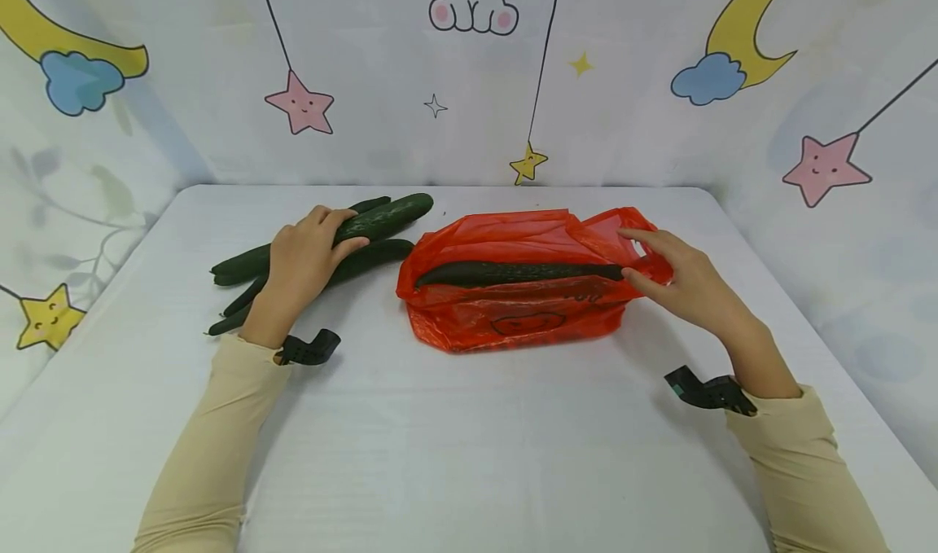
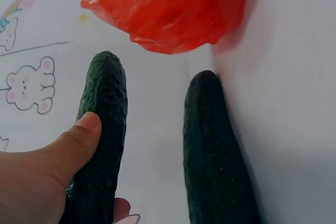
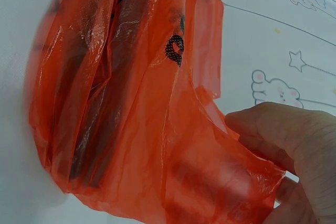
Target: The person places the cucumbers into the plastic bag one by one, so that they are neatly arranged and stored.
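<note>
My left hand (image 1: 299, 256) grips a dark green cucumber (image 1: 384, 219) around its middle, thumb along its side; the left wrist view shows the thumb pressed on the bumpy skin. Beside it lies a second cucumber (image 2: 210, 145), its tip close to the bag, and part of another cucumber (image 1: 372, 204) shows behind the held one. A red plastic bag (image 1: 506, 231) lies on its side, its mouth facing up, with a cucumber (image 1: 513, 274) visible in the opening. My right hand (image 1: 685, 280) holds the bag's right end between thumb and fingers.
The white table (image 1: 469, 447) ends at a back wall of printed cloth (image 1: 366, 64) with moons, stars and clouds. Black straps with small devices sit on both wrists, the left device (image 1: 311, 348) and the right device (image 1: 707, 390).
</note>
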`<action>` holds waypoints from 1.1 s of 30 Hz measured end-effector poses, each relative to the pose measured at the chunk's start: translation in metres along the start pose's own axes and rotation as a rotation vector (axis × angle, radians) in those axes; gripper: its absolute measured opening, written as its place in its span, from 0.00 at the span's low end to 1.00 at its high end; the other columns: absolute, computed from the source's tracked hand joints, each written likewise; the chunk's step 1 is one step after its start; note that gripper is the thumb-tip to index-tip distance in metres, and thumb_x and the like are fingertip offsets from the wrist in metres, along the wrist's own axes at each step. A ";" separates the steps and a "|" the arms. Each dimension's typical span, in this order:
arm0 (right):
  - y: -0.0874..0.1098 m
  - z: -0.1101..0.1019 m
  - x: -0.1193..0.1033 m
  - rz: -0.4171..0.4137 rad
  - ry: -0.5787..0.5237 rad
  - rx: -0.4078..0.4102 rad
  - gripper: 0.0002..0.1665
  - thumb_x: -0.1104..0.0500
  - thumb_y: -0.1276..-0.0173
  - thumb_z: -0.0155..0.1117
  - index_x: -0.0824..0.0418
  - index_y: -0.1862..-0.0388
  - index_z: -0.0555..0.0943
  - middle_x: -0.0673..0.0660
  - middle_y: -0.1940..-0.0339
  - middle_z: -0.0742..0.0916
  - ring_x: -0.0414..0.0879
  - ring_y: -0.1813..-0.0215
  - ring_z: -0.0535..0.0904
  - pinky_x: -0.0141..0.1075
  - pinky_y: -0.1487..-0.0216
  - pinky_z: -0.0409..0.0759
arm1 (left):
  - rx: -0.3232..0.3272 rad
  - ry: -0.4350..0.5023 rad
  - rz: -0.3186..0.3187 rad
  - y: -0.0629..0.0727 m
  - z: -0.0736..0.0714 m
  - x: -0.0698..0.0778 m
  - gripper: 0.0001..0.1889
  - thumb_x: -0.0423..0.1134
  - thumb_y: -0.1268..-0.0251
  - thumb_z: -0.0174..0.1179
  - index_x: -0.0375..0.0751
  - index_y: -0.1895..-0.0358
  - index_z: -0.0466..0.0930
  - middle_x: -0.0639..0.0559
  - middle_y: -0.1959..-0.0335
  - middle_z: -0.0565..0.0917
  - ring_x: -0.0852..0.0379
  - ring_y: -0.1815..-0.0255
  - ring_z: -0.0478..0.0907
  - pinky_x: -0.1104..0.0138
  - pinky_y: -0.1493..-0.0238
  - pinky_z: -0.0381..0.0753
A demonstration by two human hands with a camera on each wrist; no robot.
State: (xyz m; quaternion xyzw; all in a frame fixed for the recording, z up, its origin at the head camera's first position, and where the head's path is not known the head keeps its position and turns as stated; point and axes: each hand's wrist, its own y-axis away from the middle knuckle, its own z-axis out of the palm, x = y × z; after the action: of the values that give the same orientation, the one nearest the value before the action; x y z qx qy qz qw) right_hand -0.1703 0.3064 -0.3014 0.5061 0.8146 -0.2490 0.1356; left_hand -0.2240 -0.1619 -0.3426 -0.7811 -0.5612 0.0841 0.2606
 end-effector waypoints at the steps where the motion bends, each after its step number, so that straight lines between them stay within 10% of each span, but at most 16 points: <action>1: 0.000 0.000 0.000 -0.001 0.000 0.000 0.35 0.64 0.35 0.67 0.63 0.30 0.68 0.69 0.33 0.73 0.68 0.33 0.65 0.68 0.44 0.69 | 0.004 0.000 0.003 0.000 -0.001 0.002 0.27 0.50 0.38 0.64 0.36 0.42 0.78 0.36 0.53 0.81 0.39 0.63 0.80 0.51 0.67 0.75; 33: 0.000 0.000 0.000 -0.004 0.015 -0.006 0.33 0.63 0.32 0.64 0.63 0.29 0.67 0.70 0.33 0.72 0.66 0.37 0.69 0.66 0.47 0.73 | 0.135 -0.072 0.167 -0.001 -0.024 0.042 0.26 0.51 0.43 0.68 0.35 0.47 0.82 0.39 0.58 0.84 0.42 0.64 0.83 0.54 0.71 0.77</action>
State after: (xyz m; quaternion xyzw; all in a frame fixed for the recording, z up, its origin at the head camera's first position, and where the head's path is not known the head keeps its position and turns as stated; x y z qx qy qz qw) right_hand -0.1698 0.3061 -0.3017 0.5057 0.8174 -0.2431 0.1306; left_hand -0.1991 -0.1302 -0.3149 -0.8021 -0.4964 0.1711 0.2846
